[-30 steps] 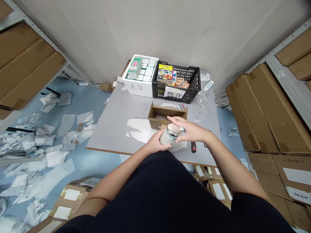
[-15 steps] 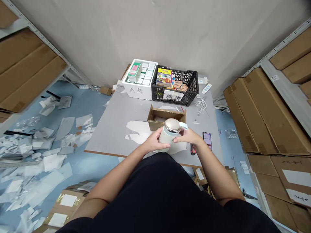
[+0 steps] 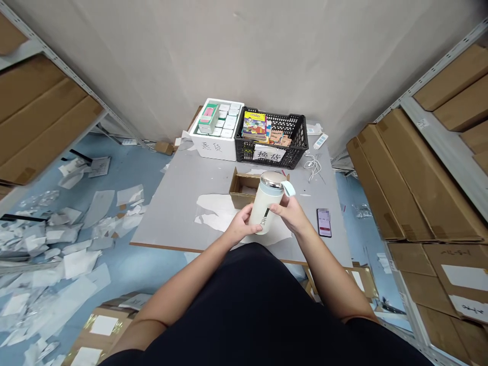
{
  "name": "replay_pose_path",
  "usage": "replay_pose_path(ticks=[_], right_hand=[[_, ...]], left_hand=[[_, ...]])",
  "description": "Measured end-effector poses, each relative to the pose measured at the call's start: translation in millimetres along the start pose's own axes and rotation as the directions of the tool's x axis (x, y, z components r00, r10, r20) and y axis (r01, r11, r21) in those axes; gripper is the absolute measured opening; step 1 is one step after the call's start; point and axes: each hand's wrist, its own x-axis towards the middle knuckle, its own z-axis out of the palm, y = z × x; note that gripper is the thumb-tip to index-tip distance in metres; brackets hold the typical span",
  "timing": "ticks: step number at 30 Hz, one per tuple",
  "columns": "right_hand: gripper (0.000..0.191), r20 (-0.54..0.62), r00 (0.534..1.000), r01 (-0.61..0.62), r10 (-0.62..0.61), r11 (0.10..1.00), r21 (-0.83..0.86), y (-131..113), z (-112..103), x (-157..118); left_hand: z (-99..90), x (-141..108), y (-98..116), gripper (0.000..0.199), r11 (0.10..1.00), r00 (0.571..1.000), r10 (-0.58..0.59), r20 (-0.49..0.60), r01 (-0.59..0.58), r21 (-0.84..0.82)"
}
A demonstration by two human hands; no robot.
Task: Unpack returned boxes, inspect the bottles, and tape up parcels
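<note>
A pale cream bottle point(image 3: 263, 209) with a shiny silver lid and a light blue strap is held slightly tilted above the front of the table. My left hand point(image 3: 241, 224) grips its lower left side. On the other side, my right hand point(image 3: 290, 212) holds the upper part, just under the strap. Dark lettering shows on the bottle between my hands. Right behind the bottle stands an open brown cardboard box point(image 3: 238, 200), partly hidden by it.
The grey table point(image 3: 168, 203) bears a white foam box point(image 3: 217, 149) of small cartons, a black crate point(image 3: 301, 147) with books, a white cable point(image 3: 313, 166) and a phone point(image 3: 324, 222). Shelves of cartons flank both sides; paper scraps litter the left floor.
The bottle has been raised and turned, so its dark lettering now faces me. My right hand has shifted along its side. The red-and-black tool near my right wrist is now hidden.
</note>
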Motion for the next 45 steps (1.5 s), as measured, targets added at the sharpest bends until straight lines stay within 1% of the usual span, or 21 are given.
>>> replay_pose_path(ticks=[3, 5, 7, 9, 11, 12, 15, 18, 20, 22, 25, 27, 29, 31, 33, 35, 37, 39, 41, 43, 45], right_hand=[[0.075, 0.158, 0.985, -0.077, 0.072, 0.997, 0.026, -5.1, -5.0, -0.4], [0.073, 0.200, 0.975, -0.100, 0.092, 0.995, 0.027, -7.0, -5.2, -0.6], [0.070, 0.135, 0.989, -0.068, 0.067, 0.998, 0.003, -7.1, -2.1, -1.0], [0.070, 0.005, 1.000, -0.009, 0.009, 0.998, -0.054, -6.4, 3.2, -1.5], [0.069, -0.092, 0.995, 0.037, -0.048, 0.993, -0.110, -6.6, 8.3, -2.1], [0.067, -0.112, 0.992, 0.048, -0.062, 0.991, -0.122, -7.4, 10.1, -2.4], [0.062, -0.054, 0.998, 0.027, -0.031, 0.997, -0.069, -13.4, 11.1, -3.9], [0.062, 0.111, 0.992, -0.065, 0.064, 0.998, 0.012, -20.2, 7.7, -4.9], [0.061, 0.164, 0.982, -0.100, 0.095, 0.995, 0.022, -22.0, 5.9, -4.5], [0.059, 0.100, 0.993, -0.066, 0.065, 0.998, 0.006, -20.8, 6.2, -2.8], [0.058, -0.087, 0.996, 0.028, -0.032, 0.999, -0.045, -16.6, 9.6, 0.7], [0.058, -0.145, 0.987, 0.057, -0.065, 0.997, -0.056, -15.5, 11.2, 2.0], [0.056, -0.113, 0.992, 0.055, -0.059, 0.998, -0.034, -16.9, 10.8, 1.7], [0.055, 0.002, 1.000, 0.014, -0.014, 1.000, 0.008, -19.9, 8.7, 0.1], [0.057, 0.130, 0.991, -0.044, 0.038, 0.998, 0.048, -22.1, 7.0, -1.3], [0.057, 0.150, 0.987, -0.061, 0.050, 0.996, 0.070, -21.6, 7.6, -1.4], [0.055, 0.028, 1.000, -0.010, 0.008, 0.998, 0.066, -18.3, 10.9, -0.1], [0.054, -0.130, 0.990, 0.054, -0.049, 0.998, 0.037, -13.7, 15.0, 1.6], [0.056, -0.208, 0.974, 0.091, -0.085, 0.996, 0.018, -9.7, 16.8, 2.3], [0.057, -0.175, 0.982, 0.085, -0.078, 0.996, 0.032, -7.5, 14.3, 1.4], [0.057, -0.058, 0.998, 0.043, -0.040, 0.997, 0.059, -6.9, 8.4, -0.6]], left_hand=[[0.2, -1.2, 5.9, 0.081, 0.972, 0.966, -0.081, 0.245, 0.131, -0.197], [1.0, -1.4, 6.7, 0.085, 0.941, 0.932, -0.106, 0.347, 0.207, -0.266], [2.1, -1.2, 4.2, 0.087, 0.940, 0.949, -0.096, 0.299, 0.185, -0.286], [3.1, -0.8, -0.2, 0.088, 0.965, 0.987, -0.065, 0.147, 0.100, -0.243], [4.0, -0.8, -3.9, 0.090, 0.983, 0.999, -0.026, 0.021, 0.029, -0.181], [4.4, -1.1, -4.9, 0.090, 0.986, 1.000, -0.013, -0.005, 0.012, -0.164], [5.6, -3.6, -3.4, 0.093, 0.980, 0.996, -0.022, 0.082, 0.038, -0.195], [6.6, -7.0, 0.9, 0.097, 0.948, 0.960, -0.081, 0.269, 0.158, -0.275], [6.9, -8.0, 2.1, 0.098, 0.927, 0.940, -0.098, 0.327, 0.205, -0.313], [6.5, -7.1, 0.8, 0.096, 0.936, 0.955, -0.084, 0.283, 0.173, -0.308], [4.1, -3.9, -3.3, 0.091, 0.981, 0.999, -0.005, 0.049, 0.014, -0.194], [2.4, -2.6, -4.7, 0.087, 0.989, 0.997, 0.038, -0.064, -0.047, -0.142], [1.7, -3.2, -3.6, 0.086, 0.980, 0.999, 0.019, -0.034, -0.026, -0.195], [2.4, -5.2, -0.7, 0.088, 0.949, 0.994, -0.026, 0.110, 0.059, -0.310], [3.7, -7.3, 2.2, 0.087, 0.899, 0.967, -0.042, 0.252, 0.146, -0.413], [4.9, -8.1, 2.9, 0.083, 0.867, 0.951, -0.037, 0.306, 0.183, -0.464], [5.1, -7.1, 1.1, 0.077, 0.880, 0.971, -0.029, 0.236, 0.137, -0.454], [4.3, -5.0, -2.3, 0.075, 0.922, 0.998, 0.003, 0.064, 0.022, -0.386], [2.5, -3.4, -5.2, 0.076, 0.947, 0.997, 0.036, -0.068, -0.056, -0.316], [0.0, -3.6, -6.5, 0.076, 0.943, 0.999, 0.024, -0.029, -0.033, -0.331], [-2.9, -5.5, -6.7, 0.078, 0.907, 0.987, -0.020, 0.157, 0.084, -0.412]])
